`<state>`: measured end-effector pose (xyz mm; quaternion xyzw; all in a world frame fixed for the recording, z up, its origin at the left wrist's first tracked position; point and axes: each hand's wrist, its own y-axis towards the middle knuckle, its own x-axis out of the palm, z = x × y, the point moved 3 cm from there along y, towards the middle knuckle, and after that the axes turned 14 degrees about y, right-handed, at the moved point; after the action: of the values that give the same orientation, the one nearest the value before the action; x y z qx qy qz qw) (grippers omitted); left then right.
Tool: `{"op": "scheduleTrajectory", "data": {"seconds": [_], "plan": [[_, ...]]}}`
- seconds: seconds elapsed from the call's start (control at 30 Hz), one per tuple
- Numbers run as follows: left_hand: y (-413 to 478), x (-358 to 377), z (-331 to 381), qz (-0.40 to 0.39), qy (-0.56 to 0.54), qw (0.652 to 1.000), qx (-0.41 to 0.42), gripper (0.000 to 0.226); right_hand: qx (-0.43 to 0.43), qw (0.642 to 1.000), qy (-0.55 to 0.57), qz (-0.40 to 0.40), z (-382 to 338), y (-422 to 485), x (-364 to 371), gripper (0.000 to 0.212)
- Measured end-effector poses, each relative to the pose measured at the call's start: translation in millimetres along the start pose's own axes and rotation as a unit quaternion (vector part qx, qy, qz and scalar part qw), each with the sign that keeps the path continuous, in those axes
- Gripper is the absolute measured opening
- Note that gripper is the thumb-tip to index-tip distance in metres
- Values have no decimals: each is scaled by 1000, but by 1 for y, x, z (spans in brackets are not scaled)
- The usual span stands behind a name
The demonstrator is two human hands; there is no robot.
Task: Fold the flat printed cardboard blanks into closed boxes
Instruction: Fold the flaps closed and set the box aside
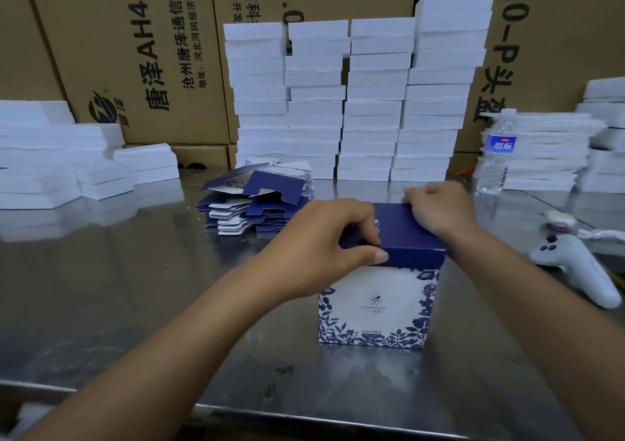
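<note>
Blanks [257, 203] sit in a loose pile centre-left on the steel table [135, 288]. I see L hand [324, 247] pinching the lid's front edge on the box [375, 305], which stands upright mid-table. R hand [436, 207] curls over the lid's far corner. Water bottle [497, 156] & white controller [575, 271] at right.

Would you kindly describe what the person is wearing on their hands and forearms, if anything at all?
Nothing is worn. The left hand and right hand are bare: no gloves, no rings in view. The left forearm and right forearm are uncovered to the frame's edge, with no sleeve, watch or bracelet showing. The left thumbnail is short and unpainted.
</note>
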<state>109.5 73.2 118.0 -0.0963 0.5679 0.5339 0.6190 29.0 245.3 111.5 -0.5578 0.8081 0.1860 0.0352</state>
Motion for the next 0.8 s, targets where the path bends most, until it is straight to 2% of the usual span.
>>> {"op": "scheduleTrajectory", "data": {"seconds": [0.07,0.2,0.27,0.37,0.43,0.53,0.8], "plan": [[3,5,-11,13,-43,999,-6,17,-121,992,-22,-9,-14,-5,-4,29],[4,23,-26,109,-61,992,18,12,-265,960,44,-84,-23,-36,-5,23],[1,32,-31,174,-69,982,28,10,-327,942,38,-65,-11,-52,-3,22],[1,41,-33,242,-52,968,34,9,-410,912,9,-26,14,-64,3,10],[2,44,-31,267,-40,963,24,10,-424,905,4,-19,30,-66,9,20],[3,45,-31,272,-46,961,11,10,-403,915,34,-5,38,-67,15,27],[4,46,-37,243,-87,966,-3,11,-378,921,85,45,30,-72,22,11]]}}
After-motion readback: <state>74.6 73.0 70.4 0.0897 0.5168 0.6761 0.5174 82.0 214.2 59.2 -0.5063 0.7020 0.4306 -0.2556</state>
